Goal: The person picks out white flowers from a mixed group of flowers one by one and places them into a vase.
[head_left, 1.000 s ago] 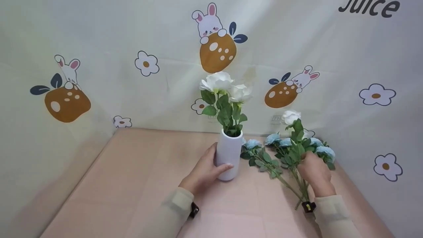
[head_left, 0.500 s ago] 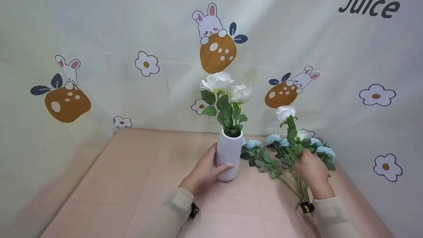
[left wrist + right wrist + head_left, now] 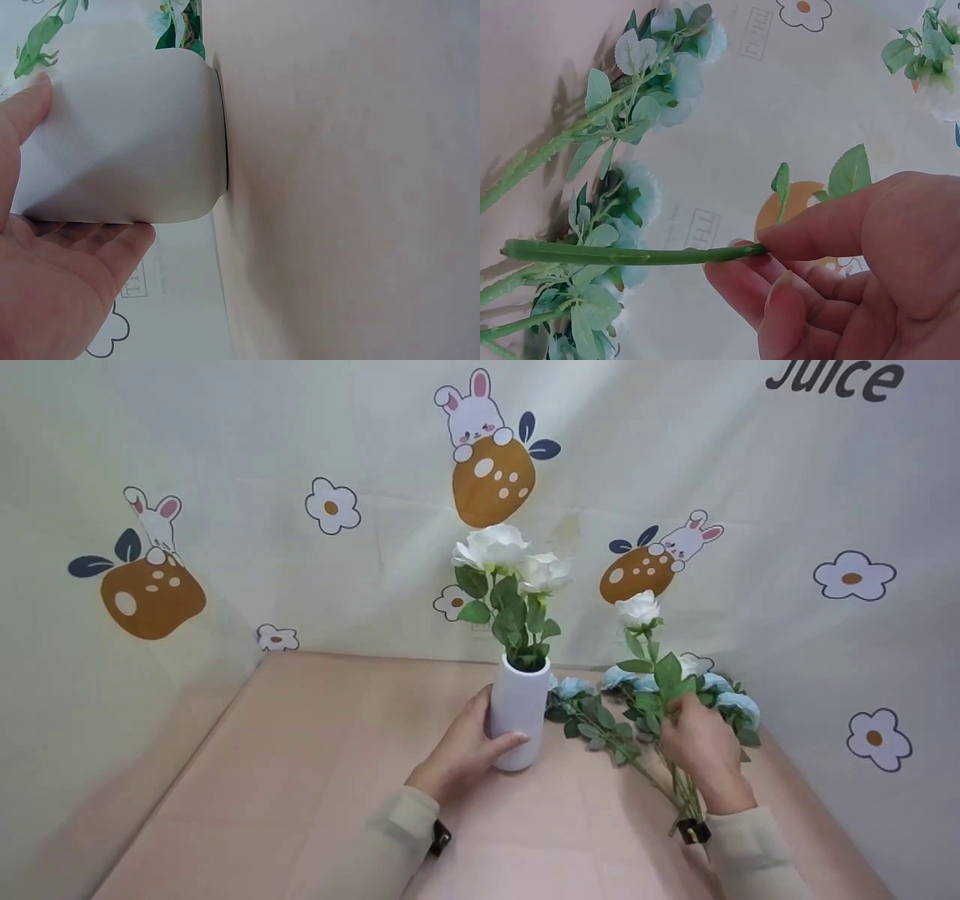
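Note:
Upright on the table stands a white vase (image 3: 517,712) holding white roses (image 3: 491,547) with green leaves. My left hand (image 3: 461,746) wraps its side, thumb across the front; in the left wrist view the fingers lie along the vase's (image 3: 135,135) underside in the picture. My right hand (image 3: 705,750) pinches a single white rose (image 3: 637,609) by its stem, bloom up, to the right of the vase. The right wrist view shows the cut stem (image 3: 630,256) poking out past thumb and forefinger, with the bloom out of sight there.
Blue flowers (image 3: 739,709) with leafy stems lie on the pink-covered table (image 3: 300,765), behind and below my right hand. Another white rose (image 3: 694,664) lies among them. A printed cloth (image 3: 375,585) hangs behind the table's back edge.
My right hand has shifted slightly left, and the white rose has risen and moved left, away from the lying flowers. The left hand and vase stay in place.

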{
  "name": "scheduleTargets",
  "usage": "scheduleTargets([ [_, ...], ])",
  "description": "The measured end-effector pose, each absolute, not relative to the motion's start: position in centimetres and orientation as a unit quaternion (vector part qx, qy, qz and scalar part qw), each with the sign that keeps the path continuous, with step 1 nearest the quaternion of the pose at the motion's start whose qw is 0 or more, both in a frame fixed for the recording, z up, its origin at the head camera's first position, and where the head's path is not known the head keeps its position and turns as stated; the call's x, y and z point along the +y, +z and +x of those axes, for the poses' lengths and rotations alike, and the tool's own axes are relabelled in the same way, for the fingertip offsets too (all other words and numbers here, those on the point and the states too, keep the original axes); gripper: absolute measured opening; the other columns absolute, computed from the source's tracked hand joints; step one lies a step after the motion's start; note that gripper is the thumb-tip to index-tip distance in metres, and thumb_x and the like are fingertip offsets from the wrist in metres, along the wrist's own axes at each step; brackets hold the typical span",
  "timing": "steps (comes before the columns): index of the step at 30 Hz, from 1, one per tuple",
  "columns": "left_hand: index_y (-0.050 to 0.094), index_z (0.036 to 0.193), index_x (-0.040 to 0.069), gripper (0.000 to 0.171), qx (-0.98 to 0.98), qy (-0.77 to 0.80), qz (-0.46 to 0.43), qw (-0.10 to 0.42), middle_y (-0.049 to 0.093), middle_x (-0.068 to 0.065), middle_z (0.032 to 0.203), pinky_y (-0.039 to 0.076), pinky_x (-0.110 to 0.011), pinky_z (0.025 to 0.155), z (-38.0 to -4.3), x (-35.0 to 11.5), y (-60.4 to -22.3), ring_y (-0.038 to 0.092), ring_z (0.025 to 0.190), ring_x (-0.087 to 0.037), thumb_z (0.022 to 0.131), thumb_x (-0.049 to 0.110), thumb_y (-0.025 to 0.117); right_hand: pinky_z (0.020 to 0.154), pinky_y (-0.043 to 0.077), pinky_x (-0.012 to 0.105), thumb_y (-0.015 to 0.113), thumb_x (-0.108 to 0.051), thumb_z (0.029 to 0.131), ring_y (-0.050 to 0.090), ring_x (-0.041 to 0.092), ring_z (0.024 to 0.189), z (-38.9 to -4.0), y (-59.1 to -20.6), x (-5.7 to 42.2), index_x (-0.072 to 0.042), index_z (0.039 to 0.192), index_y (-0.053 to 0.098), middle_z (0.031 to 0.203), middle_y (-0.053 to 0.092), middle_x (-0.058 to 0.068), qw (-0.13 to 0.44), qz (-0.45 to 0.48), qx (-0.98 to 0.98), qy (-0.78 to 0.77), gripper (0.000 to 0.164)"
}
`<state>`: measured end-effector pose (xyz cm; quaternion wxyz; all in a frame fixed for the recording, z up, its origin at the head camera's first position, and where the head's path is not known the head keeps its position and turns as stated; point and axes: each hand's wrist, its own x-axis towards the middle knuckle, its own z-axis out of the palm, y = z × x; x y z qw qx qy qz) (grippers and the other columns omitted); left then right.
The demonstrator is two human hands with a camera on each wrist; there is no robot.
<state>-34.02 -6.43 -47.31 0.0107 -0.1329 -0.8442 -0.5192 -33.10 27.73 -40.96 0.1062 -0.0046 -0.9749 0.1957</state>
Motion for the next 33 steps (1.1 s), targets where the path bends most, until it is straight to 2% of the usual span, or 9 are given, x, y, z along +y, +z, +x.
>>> scheduleTargets([
  [7,0.02,0.162,0.016,0.101,-0.844,-0.516,-0.144,0.018,0.037,-0.007,0.161,0.029,-0.052,0.124,-33.9,-6.4,-47.2,0.038,0.148,-0.027,0.086,0.054,0.076,0.047,0.041,0.034,0.049,-0.018,0.101,0.055,0.019,0.055,-33.0,-40.9,27.4,0.0,0.127,0.056,0.111,0.07,0.023,0.132,0.003,-0.971,0.198,0.033],
  [15,0.02,0.162,0.017,0.102,-0.843,-0.521,-0.135,0.012,0.037,-0.006,0.161,0.028,-0.052,0.125,-34.0,-6.4,-47.3,0.037,0.148,-0.027,0.086,0.054,0.077,0.047,0.046,0.036,0.053,-0.019,0.101,0.061,0.021,0.059,-32.8,-40.7,26.9,-0.002,0.122,0.059,0.109,0.071,0.022,0.163,0.018,-0.967,0.195,0.028],
  [28,0.021,0.162,0.016,0.103,-0.844,-0.517,-0.139,0.018,0.037,-0.007,0.16,0.029,-0.052,0.124,-34.1,-6.4,-47.4,0.038,0.148,-0.027,0.085,0.055,0.077,0.055,0.053,0.044,0.059,-0.023,0.101,0.068,0.029,0.073,-32.5,-40.5,26.5,-0.004,0.117,0.06,0.107,0.071,0.019,0.195,0.026,-0.96,0.199,0.025],
  [33,0.02,0.162,0.017,0.103,-0.845,-0.515,-0.141,0.017,0.037,-0.006,0.161,0.029,-0.051,0.124,-34.2,-6.5,-47.4,0.038,0.148,-0.026,0.085,0.055,0.077,0.053,0.052,0.042,0.059,-0.025,0.101,0.068,0.028,0.073,-32.3,-40.4,26.3,-0.005,0.117,0.061,0.107,0.072,0.017,0.211,0.029,-0.957,0.198,0.025],
])
